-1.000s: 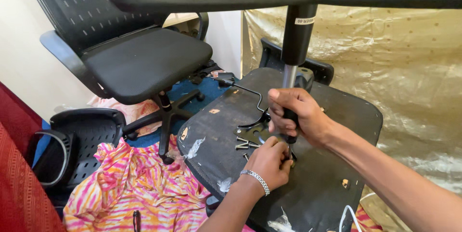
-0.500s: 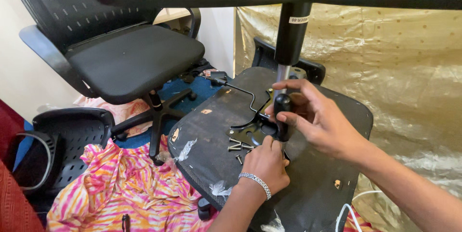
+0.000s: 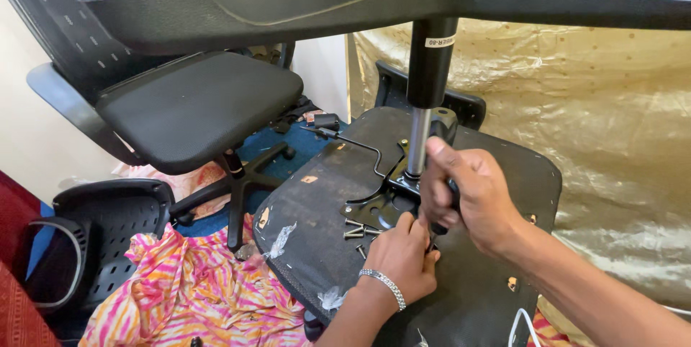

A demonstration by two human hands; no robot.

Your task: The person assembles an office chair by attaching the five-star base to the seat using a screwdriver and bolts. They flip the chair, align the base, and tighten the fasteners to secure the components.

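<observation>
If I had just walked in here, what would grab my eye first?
Probably the two hands at the centre: the right hand wrapped around a black screwdriver handle, the left hand, with a silver bracelet, steadying things beside it. They work on an upturned black chair seat with loose screws on it. At lower left, a bright pink and orange cloth stands out.

Both forearms are bare, no sleeves are visible. The left hand (image 3: 403,253) has a silver chain bracelet (image 3: 383,286) at the wrist. The right hand (image 3: 471,199) wears nothing.
</observation>
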